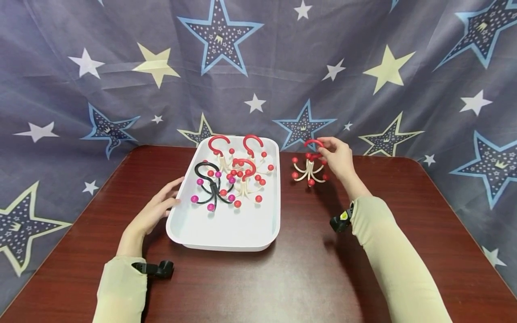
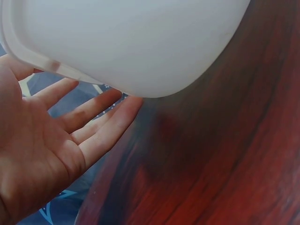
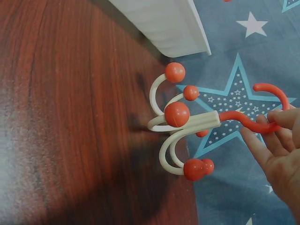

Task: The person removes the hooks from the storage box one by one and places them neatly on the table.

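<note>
Nearest are two pale sleeves, the left sleeve [image 1: 121, 287] and the right sleeve [image 1: 397, 260], with one black camera at each wrist: the left camera [image 1: 158, 269] and the right camera [image 1: 341, 220]. Both arms reach over one dark red-brown bench [image 1: 307, 278].

The left hand [image 1: 155, 208] is at the left side of one white tray [image 1: 226, 231], its fingers loosely extended and spread; the fingertips touch the tray's outer side and are not wrapped round it.

Four claw-shaped massagers lie in the tray. Toward the front left is one black massager [image 1: 213, 186], its curved legs tipped with six magenta balls. Just right of it is one red-handled massager [image 1: 243, 186] with cream legs and red balls. Farther back are two more of the same kind, the back-left massager [image 1: 221, 159] and the back-right massager [image 1: 251, 152]. The red balls in the tray overlap too much to count for each piece.

Right of the tray and apart from it, over the far part of the bench, is a fifth, the held massager [image 1: 309, 168]: red hooked handle, cream legs, six red balls. The right hand [image 1: 337, 157] pinches its handle between thumb and fingers. Whether its balls touch the bench cannot be told.

Behind everything hangs one grey-blue curtain [image 1: 230, 96] printed with many stars.
</note>
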`<state>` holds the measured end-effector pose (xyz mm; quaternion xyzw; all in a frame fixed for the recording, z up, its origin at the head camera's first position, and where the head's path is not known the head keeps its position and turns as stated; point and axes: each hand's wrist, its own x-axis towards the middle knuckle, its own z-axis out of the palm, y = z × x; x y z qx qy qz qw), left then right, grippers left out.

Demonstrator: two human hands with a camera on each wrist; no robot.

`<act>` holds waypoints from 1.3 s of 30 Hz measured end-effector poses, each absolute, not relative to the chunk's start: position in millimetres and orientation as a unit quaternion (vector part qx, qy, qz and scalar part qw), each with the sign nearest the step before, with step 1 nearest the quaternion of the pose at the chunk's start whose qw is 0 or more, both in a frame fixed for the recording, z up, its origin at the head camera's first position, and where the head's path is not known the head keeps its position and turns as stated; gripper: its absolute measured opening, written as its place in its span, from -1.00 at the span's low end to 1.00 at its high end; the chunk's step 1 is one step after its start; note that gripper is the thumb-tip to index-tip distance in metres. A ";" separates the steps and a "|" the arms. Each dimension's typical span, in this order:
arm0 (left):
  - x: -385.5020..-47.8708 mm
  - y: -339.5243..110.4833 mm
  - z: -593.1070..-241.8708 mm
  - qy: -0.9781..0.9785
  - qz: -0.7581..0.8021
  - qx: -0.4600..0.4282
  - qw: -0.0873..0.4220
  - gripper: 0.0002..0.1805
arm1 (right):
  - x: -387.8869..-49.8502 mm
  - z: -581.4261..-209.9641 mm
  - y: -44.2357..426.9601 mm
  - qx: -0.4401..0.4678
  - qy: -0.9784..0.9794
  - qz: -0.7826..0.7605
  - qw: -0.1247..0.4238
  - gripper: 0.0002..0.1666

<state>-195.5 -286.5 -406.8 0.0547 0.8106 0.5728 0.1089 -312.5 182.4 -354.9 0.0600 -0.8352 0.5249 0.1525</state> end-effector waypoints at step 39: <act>-195.1 -286.1 -407.6 0.804 0.582 0.056 0.109 -0.31 | -286.6 -327.3 91.3 0.195 -0.815 0.532 0.124 -0.68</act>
